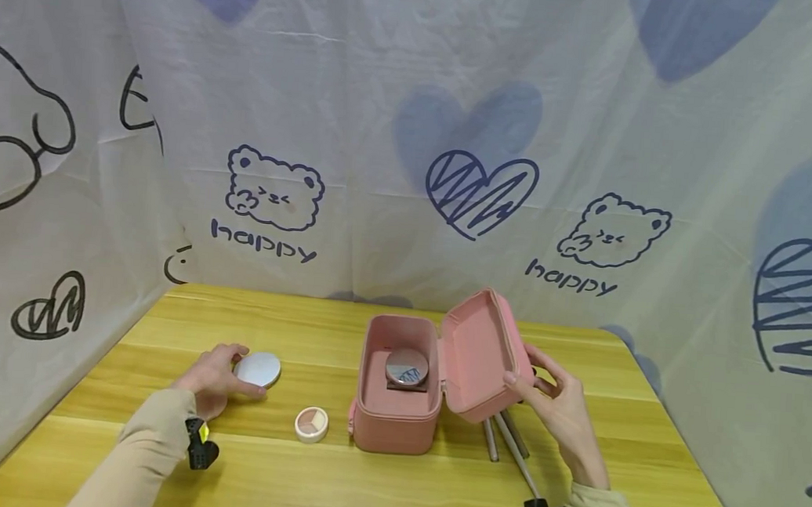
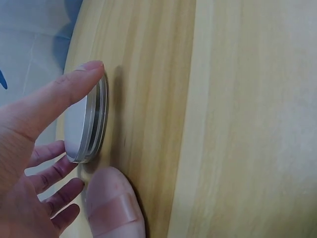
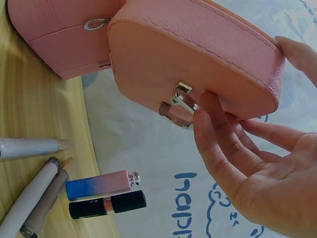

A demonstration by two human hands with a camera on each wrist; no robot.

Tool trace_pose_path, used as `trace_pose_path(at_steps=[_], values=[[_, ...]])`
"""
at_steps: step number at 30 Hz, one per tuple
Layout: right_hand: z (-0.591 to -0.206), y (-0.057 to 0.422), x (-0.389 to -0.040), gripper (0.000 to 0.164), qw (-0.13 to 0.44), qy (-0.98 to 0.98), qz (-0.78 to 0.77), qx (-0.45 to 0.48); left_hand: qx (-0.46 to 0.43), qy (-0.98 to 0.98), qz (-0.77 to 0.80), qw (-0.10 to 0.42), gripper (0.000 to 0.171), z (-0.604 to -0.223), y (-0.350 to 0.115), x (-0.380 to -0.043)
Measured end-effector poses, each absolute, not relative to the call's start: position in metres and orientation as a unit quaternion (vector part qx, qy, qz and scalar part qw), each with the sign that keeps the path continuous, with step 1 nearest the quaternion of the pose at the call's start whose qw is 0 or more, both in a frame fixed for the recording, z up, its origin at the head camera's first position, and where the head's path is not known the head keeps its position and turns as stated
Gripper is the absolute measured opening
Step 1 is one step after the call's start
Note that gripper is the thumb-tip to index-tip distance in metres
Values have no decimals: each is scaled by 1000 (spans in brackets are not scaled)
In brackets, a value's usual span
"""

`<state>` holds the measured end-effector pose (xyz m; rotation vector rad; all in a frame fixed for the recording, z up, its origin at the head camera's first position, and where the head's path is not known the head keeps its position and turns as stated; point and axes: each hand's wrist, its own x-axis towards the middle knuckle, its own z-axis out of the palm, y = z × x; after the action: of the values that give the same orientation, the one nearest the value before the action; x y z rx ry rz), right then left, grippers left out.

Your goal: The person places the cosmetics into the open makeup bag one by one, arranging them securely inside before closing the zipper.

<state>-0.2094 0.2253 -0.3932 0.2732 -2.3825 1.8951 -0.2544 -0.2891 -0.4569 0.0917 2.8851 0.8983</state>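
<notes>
My left hand has its thumb and fingers at opposite edges of a round compact with a pale top and silvery rim, seen edge-on in the left wrist view. Beside that hand lies a pinkish oval puff with a band across it; its kind is not certain. With my right hand I hold the tilted lid of a pink cosmetic case, thumb on the rim and fingers behind. Inside the case, a round mirrored compact sits over a dark flat item, mostly hidden.
A small round three-colour palette lies left of the case. Makeup brushes, a pink-and-blue lipstick and a black tube lie to its right, under and beyond the lid. Printed cloth hangs behind the wooden table.
</notes>
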Motion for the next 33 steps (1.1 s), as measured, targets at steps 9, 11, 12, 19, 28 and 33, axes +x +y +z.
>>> trace_pose_path(at_steps=[9,11,12,19,28,33], values=[[-393,226,-210,61,44,-780,619,85,21,957,286,51,97,-457,-285,-255],[-393,225,-209,61,45,-779,619,86,18,957,286,49,96,-458,-284,-256],[-392,225,-209,61,44,-779,619,87,17,957,285,47,96,-459,-284,-257],[-391,224,-208,61,38,-778,622,84,13,964,264,25,86,-465,-284,-260],[-393,225,-209,61,40,-778,621,86,17,951,309,2,80,-461,-277,-263],[-392,225,-208,60,40,-776,624,86,42,939,340,-16,70,-452,-263,-272]])
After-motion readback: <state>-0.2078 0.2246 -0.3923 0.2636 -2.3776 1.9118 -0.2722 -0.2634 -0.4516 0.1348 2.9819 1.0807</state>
